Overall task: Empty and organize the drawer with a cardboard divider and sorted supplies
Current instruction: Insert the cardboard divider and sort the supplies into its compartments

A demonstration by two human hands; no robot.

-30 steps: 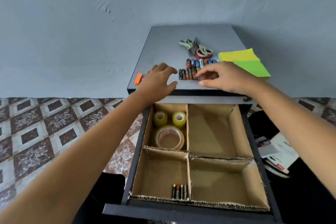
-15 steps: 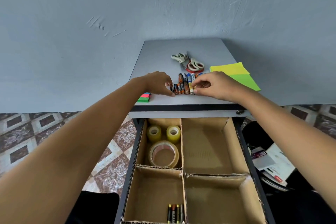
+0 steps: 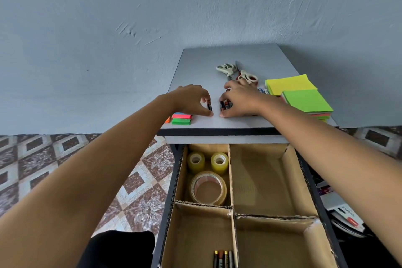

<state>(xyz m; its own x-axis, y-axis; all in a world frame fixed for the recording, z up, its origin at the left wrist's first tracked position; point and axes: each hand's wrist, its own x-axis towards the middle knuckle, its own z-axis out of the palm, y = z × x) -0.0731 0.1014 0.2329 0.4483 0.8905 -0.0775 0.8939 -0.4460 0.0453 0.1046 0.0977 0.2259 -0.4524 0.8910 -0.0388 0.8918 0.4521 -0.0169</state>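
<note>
Corrugated cardboard divider (image 3: 232, 211), glossy tape rolls (image 3: 208, 187), hands (image 3: 238, 100) pinching cylindrical batteries (image 3: 225, 105)

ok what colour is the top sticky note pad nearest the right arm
Bright green sticky note pad, clearest in the head view.

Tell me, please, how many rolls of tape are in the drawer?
3, all in the far-left compartment: two small rolls side by side at the back, and one large roll in front of them. No others show.

Both forearms are bare from wrist to frame edge, with no sleeve, watch or bracelet showing. The left hand (image 3: 191, 99) and right hand (image 3: 240, 99) carry no visible rings or gloves. At six o'clock sits dark fabric (image 3: 117, 248), possibly trousers.
</note>
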